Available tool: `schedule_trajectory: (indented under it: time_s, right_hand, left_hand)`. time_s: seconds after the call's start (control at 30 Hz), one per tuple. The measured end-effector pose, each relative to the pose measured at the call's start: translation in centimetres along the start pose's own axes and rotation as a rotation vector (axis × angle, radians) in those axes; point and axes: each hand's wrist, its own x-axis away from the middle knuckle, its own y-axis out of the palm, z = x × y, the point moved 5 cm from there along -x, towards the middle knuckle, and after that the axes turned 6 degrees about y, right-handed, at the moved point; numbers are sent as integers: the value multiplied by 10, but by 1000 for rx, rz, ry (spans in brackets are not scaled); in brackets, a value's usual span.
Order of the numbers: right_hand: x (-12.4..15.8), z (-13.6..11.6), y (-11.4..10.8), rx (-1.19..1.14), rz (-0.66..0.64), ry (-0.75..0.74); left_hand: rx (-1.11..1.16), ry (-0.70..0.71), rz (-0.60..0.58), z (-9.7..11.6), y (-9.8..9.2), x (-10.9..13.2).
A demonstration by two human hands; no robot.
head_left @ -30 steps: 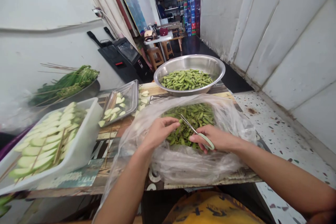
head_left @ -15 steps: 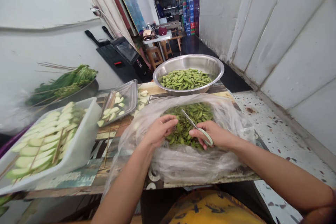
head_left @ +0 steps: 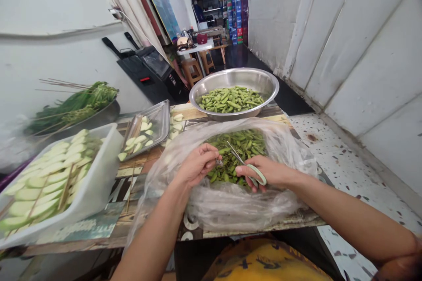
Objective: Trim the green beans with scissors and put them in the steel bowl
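A clear plastic bag (head_left: 217, 210) lies open on the table, with many green bean pods (head_left: 252, 142) inside. Over its left part, my left hand (head_left: 201, 163) pinches a green pod (head_left: 225, 151) between thumb and fingers. My right hand (head_left: 260, 172) grips scissors (head_left: 257, 174) by their pale green handles, above the pods. The blades point up and left toward the pinched pod and look slightly apart. Behind the bag stands a steel basin (head_left: 234, 116) with a heap of green pods (head_left: 231, 99).
At the left is a white tub (head_left: 99, 184) of skewered pale green slices. A metal tray (head_left: 161, 129) with slices and sticks lies behind it, near a bowl (head_left: 99, 118) of leafy greens. The table's front edge runs below my forearms.
A pod now shows at my left fingertips. The scissor blades have parted slightly. The whole view has shifted a little, moving the scene left.
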Motion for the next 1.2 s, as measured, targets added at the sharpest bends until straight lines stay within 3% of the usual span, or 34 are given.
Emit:
schedule_trajectory:
  time_s: [0.33,0.5,0.73,0.9,1.07,1.2]
  right_hand:
    - [2,-3,-3,5,118,9]
    - [0,-4,-4,-57,135,5]
    - [-4,-2,-6,-96,83,-18]
    - [-3,-2,-5,-87,62,-34]
    - [0,-3,-4,-53,34,-46]
    - [1,-5,-5,-48,27,-56]
  left_hand:
    - [37,15,-49,1,-1,-1]
    - [145,57,37,6,-9,-5]
    - [446,-61,257,4,-26,-12]
    - [319,-27,36,3,-20,-13]
    - [409,-102,53,-2,-18,-14]
    - [280,22,135,3,-29,-18]
